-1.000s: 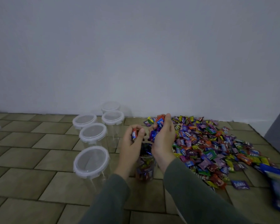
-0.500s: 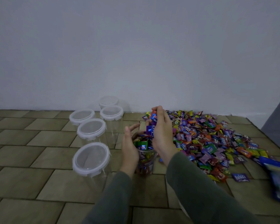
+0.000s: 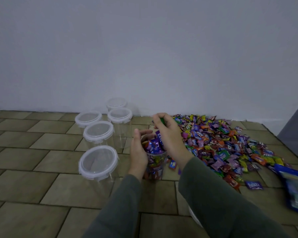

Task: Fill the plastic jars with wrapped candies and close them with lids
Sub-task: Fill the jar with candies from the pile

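Observation:
An open clear plastic jar [image 3: 156, 164] stands on the tiled floor, filled to its brim with wrapped candies. My left hand [image 3: 138, 152] cups the jar's left side near the rim. My right hand [image 3: 169, 136] hovers over the jar's mouth, its fingers closed on a few wrapped candies, a green one at the fingertips and a purple one below. A big pile of colourful wrapped candies [image 3: 220, 143] lies to the right of the jar.
Several empty clear jars with white lids on stand to the left, the nearest one [image 3: 98, 162], another behind it [image 3: 98, 132]. A blue candy bag [image 3: 294, 188] lies at the right edge. The wall runs close behind. A white lid [image 3: 194, 219] peeks from under my right sleeve.
Both hands held candies above the jar a second ago. My left hand has since dropped its candies and moved to the jar's side. The jar has filled up to the brim.

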